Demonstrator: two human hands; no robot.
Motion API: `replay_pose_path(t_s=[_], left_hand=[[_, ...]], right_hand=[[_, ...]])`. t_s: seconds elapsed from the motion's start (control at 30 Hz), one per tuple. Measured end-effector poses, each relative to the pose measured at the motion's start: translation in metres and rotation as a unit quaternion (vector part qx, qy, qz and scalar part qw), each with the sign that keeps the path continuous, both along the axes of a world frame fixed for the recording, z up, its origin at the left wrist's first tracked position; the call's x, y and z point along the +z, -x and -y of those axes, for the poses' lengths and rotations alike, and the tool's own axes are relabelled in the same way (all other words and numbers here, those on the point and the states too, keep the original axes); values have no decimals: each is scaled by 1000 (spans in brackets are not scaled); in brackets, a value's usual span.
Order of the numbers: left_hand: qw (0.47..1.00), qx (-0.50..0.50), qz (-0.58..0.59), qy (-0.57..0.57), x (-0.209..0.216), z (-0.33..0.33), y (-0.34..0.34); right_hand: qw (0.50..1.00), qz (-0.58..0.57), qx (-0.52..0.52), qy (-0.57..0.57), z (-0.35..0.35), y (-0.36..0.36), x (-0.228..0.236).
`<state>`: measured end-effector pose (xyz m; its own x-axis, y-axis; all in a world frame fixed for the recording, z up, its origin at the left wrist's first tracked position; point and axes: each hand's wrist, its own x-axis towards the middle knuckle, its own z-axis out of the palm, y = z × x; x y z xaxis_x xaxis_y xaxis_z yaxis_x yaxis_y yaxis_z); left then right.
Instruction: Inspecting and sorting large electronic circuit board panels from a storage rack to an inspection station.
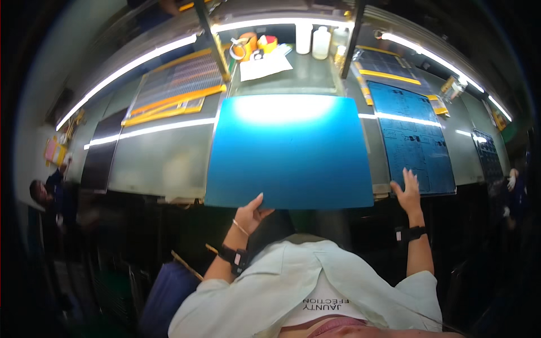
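A plain glossy blue sheet (290,160) lies in front of me, with lamp glare across its far part. My left hand (252,213) grips its near edge, thumb on top and the other fingers partly hidden underneath. Over to the right, my right hand (408,190) has its fingers spread at the near left corner of a blue panel (414,135) with dark printed patterns. I cannot tell whether those fingers touch that panel. Both my wrists wear black bands.
Framed striped sheets (177,84) with yellow edges lie at the back left, beside a dark panel (101,149). Bottles (321,42), tape rolls (245,45) and white paper (266,66) stand at the back. Other people (51,194) are at the far left and right.
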<state>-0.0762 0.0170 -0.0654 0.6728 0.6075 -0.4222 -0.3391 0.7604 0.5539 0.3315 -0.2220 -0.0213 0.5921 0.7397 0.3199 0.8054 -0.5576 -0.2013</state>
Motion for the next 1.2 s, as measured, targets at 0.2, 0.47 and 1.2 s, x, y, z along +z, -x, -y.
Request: replay_pose_path(t_s=[0.2, 0.47, 1.2], left_hand=[[992, 49, -111, 30, -6, 2, -2], [954, -178, -240, -25, 24, 5, 2], [286, -389, -255, -838, 72, 65, -344]], right_hand=[[993, 34, 30, 107, 31, 10, -29], [994, -1, 50, 98, 67, 38, -11], [967, 44, 246, 52, 77, -1, 29]])
